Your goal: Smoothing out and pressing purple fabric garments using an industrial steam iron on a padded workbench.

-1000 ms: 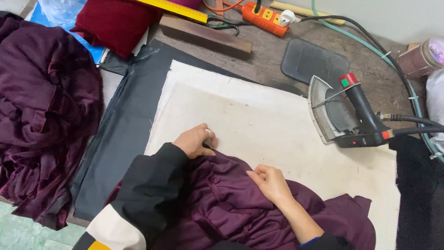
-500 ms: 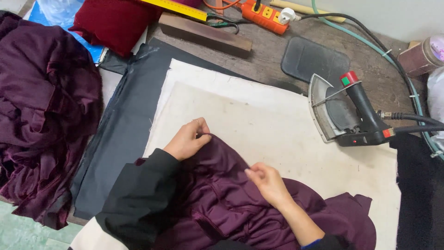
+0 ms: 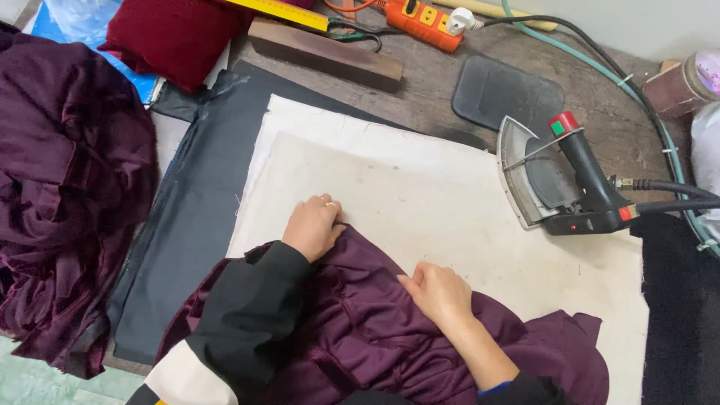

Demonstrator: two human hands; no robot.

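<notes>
A dark purple garment (image 3: 360, 330) lies bunched on the cream pressing cloth (image 3: 420, 187) in front of me. My left hand (image 3: 313, 226) is curled on the garment's upper left edge, fingers closed on the fabric. My right hand (image 3: 439, 292) rests flat on the garment's upper right edge, fingers together, pressing it down. A steam iron (image 3: 559, 180) with a black handle and red knob lies tilted on its side at the right, apart from both hands.
A heap of purple velvet (image 3: 60, 195) fills the left. Black fabric (image 3: 187, 217) lies under the cream cloth. At the back are a dark red cushion (image 3: 172, 34), a wooden block (image 3: 322, 52), an orange power strip (image 3: 424, 21), a grey mat (image 3: 506, 94) and hoses (image 3: 600, 60).
My left hand has slid slightly up and left with the garment's edge, then settled. The right hand has shifted a little along the fabric. The iron has not moved.
</notes>
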